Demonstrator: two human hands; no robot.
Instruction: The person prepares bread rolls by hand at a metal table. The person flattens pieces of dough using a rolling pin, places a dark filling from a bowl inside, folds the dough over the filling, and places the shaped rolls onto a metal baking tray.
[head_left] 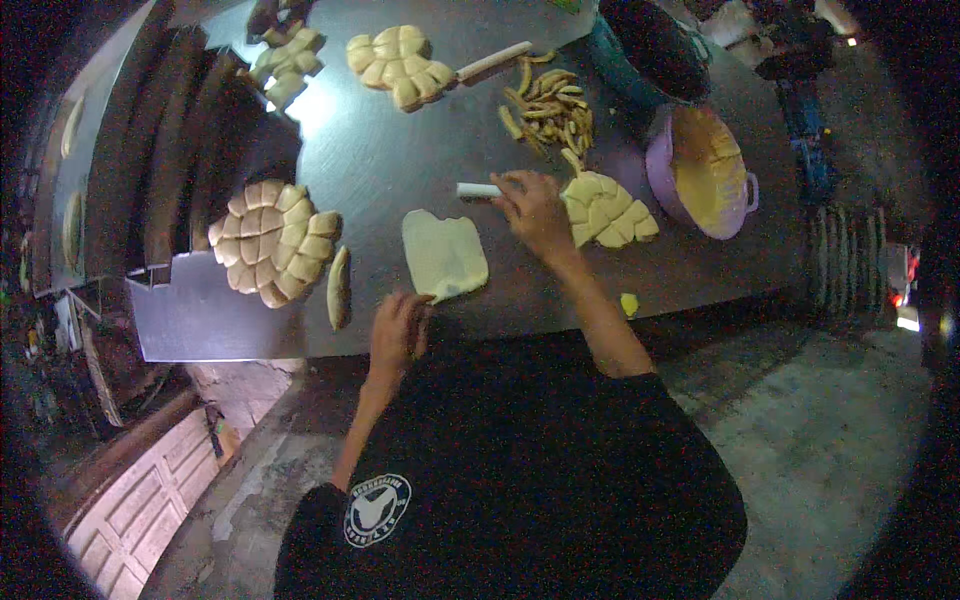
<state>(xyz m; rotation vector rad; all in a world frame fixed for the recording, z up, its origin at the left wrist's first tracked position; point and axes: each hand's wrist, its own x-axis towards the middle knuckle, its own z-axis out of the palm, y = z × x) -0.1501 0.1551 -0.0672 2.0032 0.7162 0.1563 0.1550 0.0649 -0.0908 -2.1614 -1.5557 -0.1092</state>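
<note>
A person in a black T-shirt (530, 470) works a flattened sheet of dough (445, 255) near the front edge of a metal table (370, 180). The left hand (397, 335) is bent at the sheet's near left corner, its fingertips at the dough; whether they pinch it cannot be told. The right hand (530, 205) curls its fingers around the right end of a white rolling pin (476, 190), just beyond the sheet. To the left sits a cluster of cut dough pieces (275, 240) beside a slim dough roll (339, 288); to the right, a smaller dough cluster (607, 212) lies near a lilac bowl (662, 170). Farther back are piled yellow-brown strips (555, 110), a second rolling pin (495, 61) and a teal basin (615, 65).
</note>
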